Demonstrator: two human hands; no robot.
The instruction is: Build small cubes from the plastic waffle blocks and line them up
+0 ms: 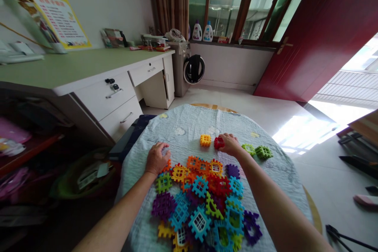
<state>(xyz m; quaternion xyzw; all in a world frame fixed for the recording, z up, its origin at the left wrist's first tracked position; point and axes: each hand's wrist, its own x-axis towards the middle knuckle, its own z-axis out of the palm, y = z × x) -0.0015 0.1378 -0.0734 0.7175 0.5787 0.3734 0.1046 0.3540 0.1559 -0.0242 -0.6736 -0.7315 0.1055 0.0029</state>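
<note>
My right hand point(232, 144) grips a red building block point(219, 143) at the far side of the cloth-covered round table; its fingers partly hide the block. Just left of it stands a yellow cube of blocks point(205, 140). To the right, beyond my wrist, are a light green block point(248, 149) and a green stack point(264, 152). My left hand point(158, 158) rests open at the left edge of the loose pile, fingers slightly bent and apart, beside an orange block point(167, 166). The pile holds several notched blocks, among them a blue one point(200, 223) and a purple one point(252, 227).
A pale blue cloth point(177, 120) covers the tabletop. On the left is a desk point(97, 63) with drawers, and behind it a washing machine point(180, 69) with its door open. A red door point(307, 35) stands at the right. Below left sits a green basin point(63, 189).
</note>
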